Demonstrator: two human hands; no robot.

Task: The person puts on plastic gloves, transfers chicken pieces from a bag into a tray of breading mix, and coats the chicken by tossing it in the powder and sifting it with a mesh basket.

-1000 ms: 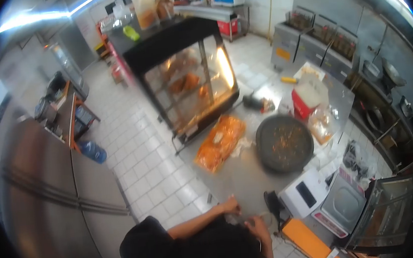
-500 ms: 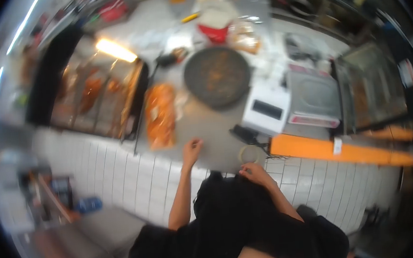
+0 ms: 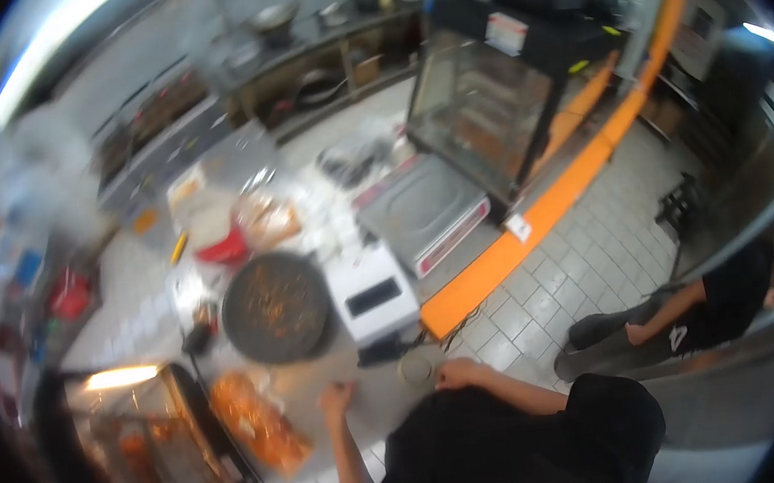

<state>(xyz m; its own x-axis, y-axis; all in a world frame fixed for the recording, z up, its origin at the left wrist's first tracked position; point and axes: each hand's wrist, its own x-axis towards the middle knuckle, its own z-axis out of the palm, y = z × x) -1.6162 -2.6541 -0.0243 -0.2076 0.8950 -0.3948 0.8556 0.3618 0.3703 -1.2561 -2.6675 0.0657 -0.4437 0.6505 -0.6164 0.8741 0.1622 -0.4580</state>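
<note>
My shirt (image 3: 506, 447) is black, the surface (image 3: 375, 399) grey, the ring (image 3: 402, 369) pale, the bag (image 3: 258, 425) orange, the pan (image 3: 258, 347) dark grey with orange-brown flecks (image 3: 278, 299), the machine (image 3: 386, 320) white, its screen (image 3: 373, 296) black, the tiles (image 3: 583, 270) white, grey-lined.

Two wearer's hands (image 3: 337, 398) (image 3: 458, 374); two black-framed glass cabinets (image 3: 540, 39) (image 3: 196, 422); one dark pan (image 3: 274, 351); one orange packet (image 3: 256, 423); one other person (image 3: 724, 304).

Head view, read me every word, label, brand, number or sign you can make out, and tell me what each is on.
No text is readable.
Paper on the glass-sided cabinet: too blurred.
Tag on the orange board: too small.
Pink-and-white strip on the grey machine: too blurred.
White mark on the other person's dark clothing: too blurred.
Dark panel on the white device: no legible figures.
</note>
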